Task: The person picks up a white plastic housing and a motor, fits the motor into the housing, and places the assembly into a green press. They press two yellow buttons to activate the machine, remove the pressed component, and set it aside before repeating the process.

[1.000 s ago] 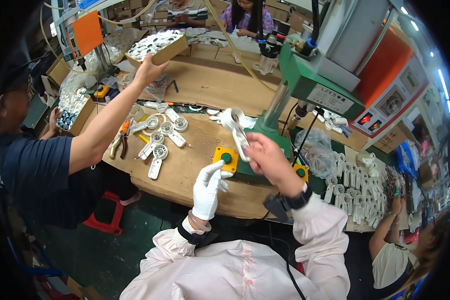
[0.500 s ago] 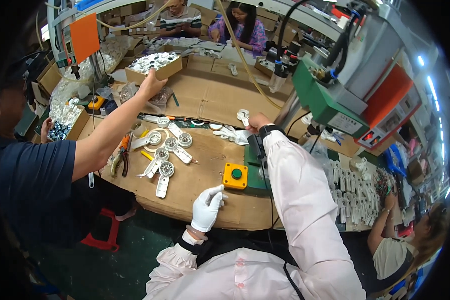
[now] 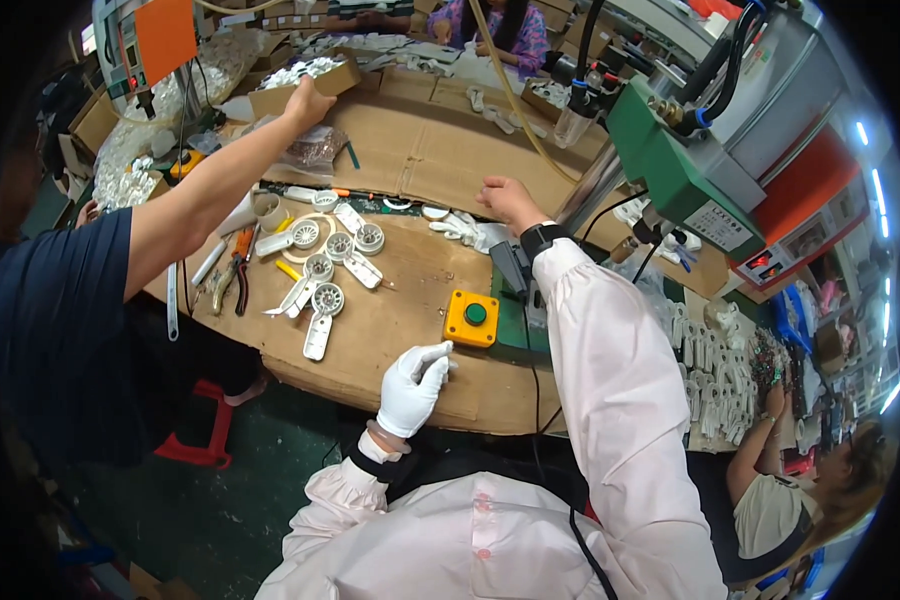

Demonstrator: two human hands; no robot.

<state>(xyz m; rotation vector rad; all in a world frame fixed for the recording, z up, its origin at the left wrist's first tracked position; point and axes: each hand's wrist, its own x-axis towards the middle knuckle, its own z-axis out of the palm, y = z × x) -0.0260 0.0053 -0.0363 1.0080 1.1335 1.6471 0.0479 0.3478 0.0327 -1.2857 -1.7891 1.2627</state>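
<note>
My left hand (image 3: 411,391), in a white glove, hovers at the table's near edge, left of and below a yellow box with a green button (image 3: 472,318). Its fingers are curled together, and anything inside them is hidden. My bare right hand (image 3: 513,204) reaches out beside the press's metal column, fingers apart and nothing in them. White plastic parts (image 3: 498,120) lie beyond it on the far cardboard. A crumpled white glove (image 3: 463,228) rests to its left. Several white handheld-fan pieces with round grilles (image 3: 327,298) are spread on the cardboard-covered table.
A green and grey press (image 3: 675,165) stands at the right. Pliers (image 3: 241,272) lie at the left. A co-worker's arm (image 3: 225,180) crosses to a box of white parts (image 3: 305,85). Rows of white parts (image 3: 715,385) cover the right-hand surface, where another person works.
My right hand has let go of the white plastic part, and more white pieces now lie on the far cardboard. The view has shifted; my left hand stays near the button box.
</note>
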